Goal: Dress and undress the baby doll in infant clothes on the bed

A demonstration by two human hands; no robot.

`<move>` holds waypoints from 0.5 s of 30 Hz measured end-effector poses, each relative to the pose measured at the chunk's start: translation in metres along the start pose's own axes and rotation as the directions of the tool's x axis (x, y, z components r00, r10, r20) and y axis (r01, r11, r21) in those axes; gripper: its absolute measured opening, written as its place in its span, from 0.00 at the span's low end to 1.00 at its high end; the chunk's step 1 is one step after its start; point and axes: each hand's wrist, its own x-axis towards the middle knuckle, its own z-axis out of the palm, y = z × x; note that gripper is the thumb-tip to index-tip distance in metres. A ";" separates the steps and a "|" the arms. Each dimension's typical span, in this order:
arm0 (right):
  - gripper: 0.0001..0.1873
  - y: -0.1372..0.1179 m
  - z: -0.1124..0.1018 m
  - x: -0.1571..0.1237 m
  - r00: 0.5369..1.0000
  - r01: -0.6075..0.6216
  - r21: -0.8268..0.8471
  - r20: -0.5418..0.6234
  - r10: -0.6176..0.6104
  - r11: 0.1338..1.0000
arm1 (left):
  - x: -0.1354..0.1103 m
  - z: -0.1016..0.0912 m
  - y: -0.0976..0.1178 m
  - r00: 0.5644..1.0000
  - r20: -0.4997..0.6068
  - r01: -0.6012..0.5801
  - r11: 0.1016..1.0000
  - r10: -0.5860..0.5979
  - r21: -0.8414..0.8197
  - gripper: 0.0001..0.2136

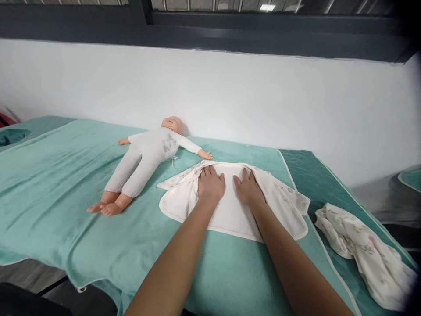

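A white baby top (230,217) lies spread open on the green sheet, its plain inner side facing up and its sleeves out to both sides. My left hand (211,183) presses flat on its left front near the neckline, fingers stretched out. On the other front rests my right hand (249,188), its fingers apart and partly under the cloth's fold. Left of the top, a baby doll (148,151) in a white bodysuit lies on its back, one hand close to the top's collar.
A green sheet (49,188) covers the table, with a darker green cloth (301,169) at the right. A crumpled white patterned garment (365,250) lies at the right edge. Behind stands a white wall (246,96) under a dark window frame (263,37).
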 end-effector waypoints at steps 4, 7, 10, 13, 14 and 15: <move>0.38 0.002 0.004 0.003 1.000 0.004 -0.030 -0.018 -0.004 1.000 | 0.001 0.001 0.000 1.000 0.011 0.010 1.000 -0.010 0.007 0.31; 0.37 0.000 0.005 -0.002 0.997 0.047 -0.068 -0.062 -0.051 0.997 | 0.001 -0.001 0.000 1.000 0.021 0.011 1.000 -0.010 -0.011 0.31; 0.31 -0.005 0.002 -0.014 0.979 0.156 -0.101 -0.115 -0.167 0.983 | -0.002 -0.007 0.000 1.000 0.020 -0.002 0.999 0.003 -0.043 0.30; 0.26 -0.009 -0.002 -0.025 0.927 0.343 -0.132 -0.113 -0.358 0.930 | -0.009 -0.016 -0.001 0.999 0.008 -0.050 0.995 0.050 -0.081 0.26; 0.25 -0.010 -0.002 -0.027 0.906 0.397 -0.137 -0.099 -0.411 0.908 | -0.014 -0.020 -0.002 0.997 0.005 -0.078 0.992 0.079 -0.097 0.24; 0.25 -0.009 -0.002 -0.026 0.889 0.437 -0.143 -0.083 -0.451 0.888 | -0.019 -0.024 -0.005 0.994 0.003 -0.110 0.988 0.111 -0.111 0.22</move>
